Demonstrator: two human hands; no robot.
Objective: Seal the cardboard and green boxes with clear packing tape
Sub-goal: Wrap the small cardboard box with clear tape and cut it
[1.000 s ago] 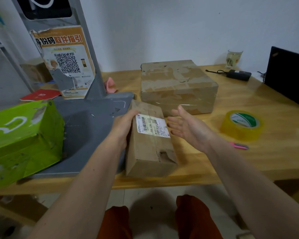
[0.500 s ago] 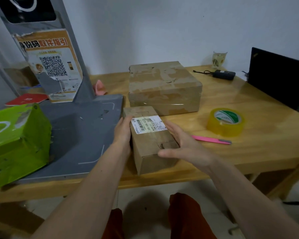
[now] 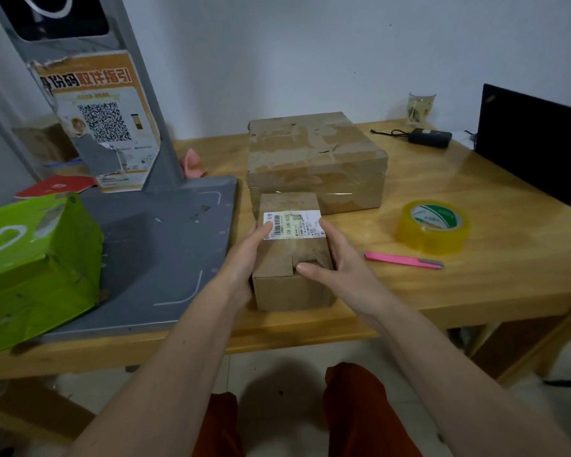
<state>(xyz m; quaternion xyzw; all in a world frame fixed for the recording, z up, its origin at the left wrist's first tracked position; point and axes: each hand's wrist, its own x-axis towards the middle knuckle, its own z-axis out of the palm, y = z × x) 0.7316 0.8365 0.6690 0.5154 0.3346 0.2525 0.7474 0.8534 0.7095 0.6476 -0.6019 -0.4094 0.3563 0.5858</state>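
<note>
A small cardboard box [image 3: 287, 285] with a white shipping label stands near the table's front edge. My left hand [image 3: 244, 255] grips its left side, thumb on the label. My right hand [image 3: 340, 265] grips its right side, thumb across a torn flap on top. Behind it sits a larger cardboard box [image 3: 317, 159] covered in tape. A green box [image 3: 33, 265] rests at the far left on a grey platform [image 3: 165, 252]. A roll of clear packing tape [image 3: 432, 225] lies to the right on the table.
A pink utility knife [image 3: 402, 260] lies in front of the tape roll. A black laptop [image 3: 534, 143] stands at the right edge. A charger [image 3: 429, 137] and glass [image 3: 421, 107] sit at the back. A grey post with a QR poster [image 3: 103, 123] rises at the left.
The small box turned from slanted to square with the table edge. My right hand came down from hovering open onto the box's right side and now grips it.
</note>
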